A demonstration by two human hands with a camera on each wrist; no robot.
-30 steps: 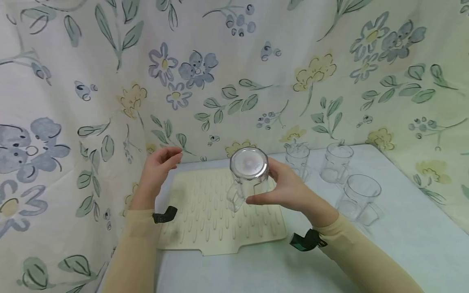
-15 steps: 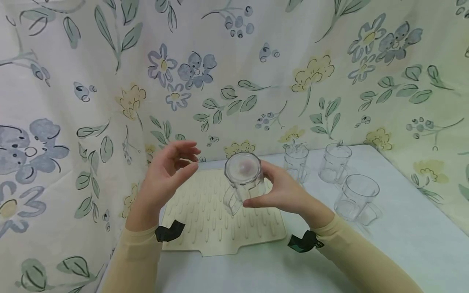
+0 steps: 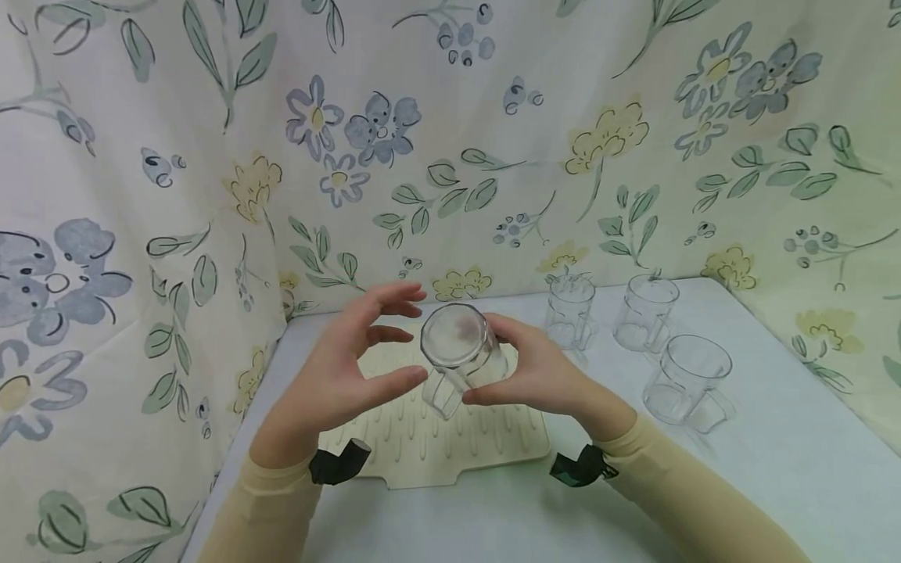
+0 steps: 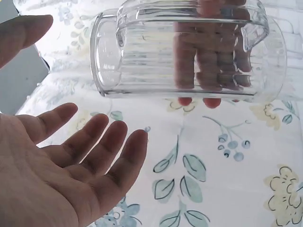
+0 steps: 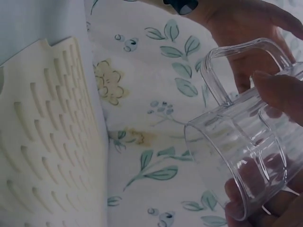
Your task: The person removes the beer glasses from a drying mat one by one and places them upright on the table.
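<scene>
A clear glass mug [image 3: 456, 338] is held up above the cream ridged mat, its base tilted toward the head camera and its handle [image 3: 443, 392] toward the lower left. My right hand [image 3: 538, 363] grips it round the side, and in the left wrist view the fingers [image 4: 184, 61] show through the glass. Just left of the mug, my left hand [image 3: 345, 367] is spread with thumb and fingers apart. The left wrist view shows a gap between this hand [image 4: 80, 165] and the mug [image 4: 142, 61].
Under the hands lies the cream ridged drying mat [image 3: 422, 450] on a white table. Three more clear mugs stand at the right: one at the back [image 3: 570, 313], another beside it [image 3: 646, 313], and a third nearer [image 3: 688, 379]. A floral curtain [image 3: 450, 156] hangs behind.
My left hand has moved right, its fingers spreading, until it is close beside the mug. The mug in my right hand has shifted slightly left and down and tilted more.
</scene>
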